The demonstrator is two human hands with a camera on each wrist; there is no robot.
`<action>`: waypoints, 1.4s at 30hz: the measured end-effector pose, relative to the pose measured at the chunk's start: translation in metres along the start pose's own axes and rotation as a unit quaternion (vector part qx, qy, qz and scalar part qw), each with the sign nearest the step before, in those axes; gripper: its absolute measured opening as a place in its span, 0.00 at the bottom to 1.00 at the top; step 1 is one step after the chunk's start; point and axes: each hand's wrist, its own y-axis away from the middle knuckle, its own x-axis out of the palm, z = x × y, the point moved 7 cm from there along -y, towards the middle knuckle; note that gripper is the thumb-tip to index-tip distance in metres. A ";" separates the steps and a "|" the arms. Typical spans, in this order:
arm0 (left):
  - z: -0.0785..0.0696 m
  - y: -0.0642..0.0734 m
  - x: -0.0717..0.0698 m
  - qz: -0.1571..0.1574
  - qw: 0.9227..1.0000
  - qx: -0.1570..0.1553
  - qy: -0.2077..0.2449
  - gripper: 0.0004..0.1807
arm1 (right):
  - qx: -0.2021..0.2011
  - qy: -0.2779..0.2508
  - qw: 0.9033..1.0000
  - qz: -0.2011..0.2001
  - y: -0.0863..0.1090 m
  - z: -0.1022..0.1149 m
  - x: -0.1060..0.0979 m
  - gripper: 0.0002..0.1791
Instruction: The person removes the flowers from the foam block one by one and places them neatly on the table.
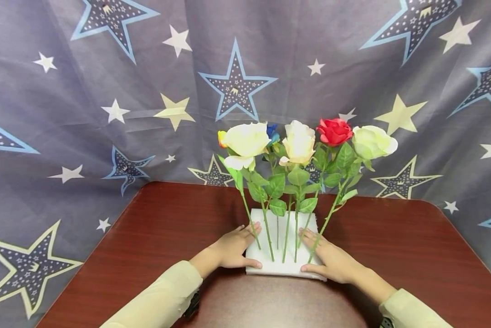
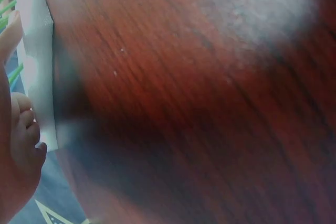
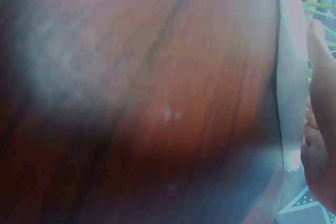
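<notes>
A white foam block (image 1: 272, 269) lies on the table, with several artificial flowers standing in it on green stems. Up front are a cream rose (image 1: 247, 140), a pale peach rose (image 1: 299, 143) and a greenish-white rose (image 1: 374, 142), which leans right. Behind them show a red rose (image 1: 334, 132), a blue flower (image 1: 272, 132) and a bit of a yellow-orange bloom (image 1: 222, 139). My left hand (image 1: 233, 248) rests on the block's left side, fingers extended and thumb near the front edge. Mirroring it, my right hand (image 1: 331, 259) rests on the right side.
The reddish-brown wooden table (image 1: 180, 214) extends around the block on all sides. A grey curtain (image 1: 147, 82) printed with stars hangs right behind the table's far edge. Both wrist views mostly show blurred tabletop (image 2: 184, 77).
</notes>
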 end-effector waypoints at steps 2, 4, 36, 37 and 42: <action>-0.002 -0.002 0.001 0.004 1.000 0.001 0.001 0.54 | 0.001 -0.001 1.000 -0.002 0.002 -0.002 -0.001 0.46; -0.004 -0.004 0.001 0.008 1.000 0.001 0.001 0.54 | 0.002 -0.004 1.000 -0.008 0.004 -0.004 -0.002 0.46; -0.060 -0.074 0.004 0.062 0.996 -0.015 -0.055 0.56 | -0.011 0.010 0.998 -0.053 0.058 -0.058 -0.036 0.44; -0.061 -0.075 0.004 0.063 0.996 -0.016 -0.056 0.56 | -0.016 0.009 0.998 -0.058 0.059 -0.058 -0.036 0.43; -0.066 -0.079 0.007 0.065 0.996 -0.020 -0.056 0.55 | -0.039 0.006 0.996 -0.074 0.063 -0.059 -0.037 0.42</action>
